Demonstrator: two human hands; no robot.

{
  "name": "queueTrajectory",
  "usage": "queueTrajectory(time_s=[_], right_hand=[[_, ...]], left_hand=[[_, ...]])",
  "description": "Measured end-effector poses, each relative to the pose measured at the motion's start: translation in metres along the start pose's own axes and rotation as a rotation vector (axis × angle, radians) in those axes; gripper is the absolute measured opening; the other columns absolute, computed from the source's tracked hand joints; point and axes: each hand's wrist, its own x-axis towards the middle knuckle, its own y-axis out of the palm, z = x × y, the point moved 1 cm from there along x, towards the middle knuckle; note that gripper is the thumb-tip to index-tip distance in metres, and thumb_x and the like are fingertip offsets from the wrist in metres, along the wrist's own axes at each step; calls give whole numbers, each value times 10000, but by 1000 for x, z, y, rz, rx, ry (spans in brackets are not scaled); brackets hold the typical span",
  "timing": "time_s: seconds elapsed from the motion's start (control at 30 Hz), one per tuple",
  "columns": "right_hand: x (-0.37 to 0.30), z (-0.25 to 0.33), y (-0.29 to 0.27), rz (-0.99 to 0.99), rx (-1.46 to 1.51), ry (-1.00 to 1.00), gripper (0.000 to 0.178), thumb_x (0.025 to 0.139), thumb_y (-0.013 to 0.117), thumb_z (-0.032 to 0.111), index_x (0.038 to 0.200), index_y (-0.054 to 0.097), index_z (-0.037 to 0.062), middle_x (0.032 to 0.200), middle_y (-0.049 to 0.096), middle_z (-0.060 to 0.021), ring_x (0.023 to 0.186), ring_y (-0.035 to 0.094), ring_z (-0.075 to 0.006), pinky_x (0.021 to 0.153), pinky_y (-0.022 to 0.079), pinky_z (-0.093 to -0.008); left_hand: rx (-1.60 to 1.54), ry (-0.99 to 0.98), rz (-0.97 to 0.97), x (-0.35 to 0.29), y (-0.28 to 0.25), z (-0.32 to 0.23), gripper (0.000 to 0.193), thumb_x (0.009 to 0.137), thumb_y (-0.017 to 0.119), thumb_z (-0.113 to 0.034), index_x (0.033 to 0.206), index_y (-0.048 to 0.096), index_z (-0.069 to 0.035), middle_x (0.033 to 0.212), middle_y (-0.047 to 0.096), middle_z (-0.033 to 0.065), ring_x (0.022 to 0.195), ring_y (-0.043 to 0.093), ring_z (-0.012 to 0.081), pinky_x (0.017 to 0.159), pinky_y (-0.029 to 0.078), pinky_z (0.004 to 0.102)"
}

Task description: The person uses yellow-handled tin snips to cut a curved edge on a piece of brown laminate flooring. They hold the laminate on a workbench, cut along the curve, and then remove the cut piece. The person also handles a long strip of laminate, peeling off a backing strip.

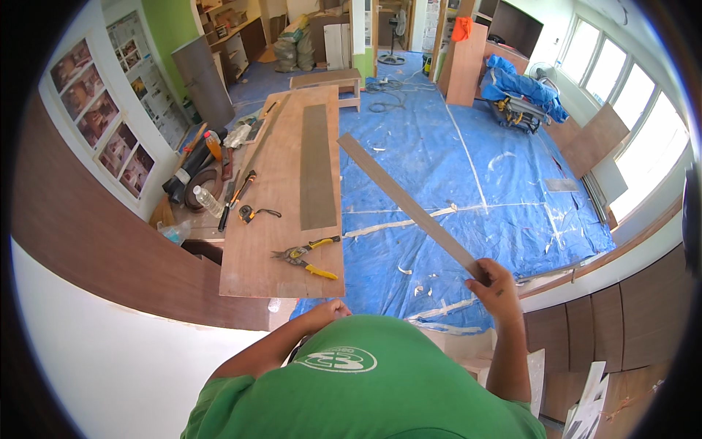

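Note:
My right hand (499,290) is closed around the near end of a long, narrow grey-brown laminate strip (413,208). The strip slants up and away to the left over the blue sheeting, its far end beside the plywood board's edge. Against my green shirt, my left hand (327,313) is curled in a fist; its inner side is hidden. Yellow-handled snips (296,254) lie with handles spread on the near part of the plywood board (248,267). A wider laminate piece (317,172) lies flat beyond them. A tape measure (247,214) and a cutter (246,187) rest at the board's left.
Blue sheeting (439,168) with white tape lines covers the floor. Left of the board are a plastic bottle (208,200), an orange bottle (213,145) and a brown roll (203,185). A low wooden bench (329,77) and a fan (395,33) stand at the back.

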Motion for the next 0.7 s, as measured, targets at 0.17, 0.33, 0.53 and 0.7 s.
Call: queueTrajectory(time_s=[0.17,0.33,0.53,0.7], right_hand=[[-7,-4,37,89,119,100,358,801,823,68,1106,642,26,787,596,-55,719,552,-140,648,455,-329],[1,3,61,239,-94,-8,290,808,799,73,1023,607,37,779,629,-135,716,628,-271,666,480,-405],[5,39,79,464,-98,-132,324,810,813,113,1055,611,52,798,673,-163,736,667,-353,676,499,-440],[-4,7,72,546,51,-115,255,890,793,202,1026,656,36,761,666,-95,686,638,-239,652,482,-395]], left_hand=[[-187,-90,288,-52,-22,-89,501,1052,569,-431,1353,637,-36,1266,703,137,1209,624,203,1050,476,349],[102,476,128,-55,-33,-204,451,1017,618,-410,1276,690,-49,1240,693,145,1281,595,286,1075,465,444],[953,592,-103,-1,-5,-210,409,975,643,-470,1042,738,-79,894,694,109,988,669,314,850,505,437],[722,471,6,-11,-2,-187,511,970,625,-550,818,687,-65,796,664,122,767,642,322,687,486,438]])
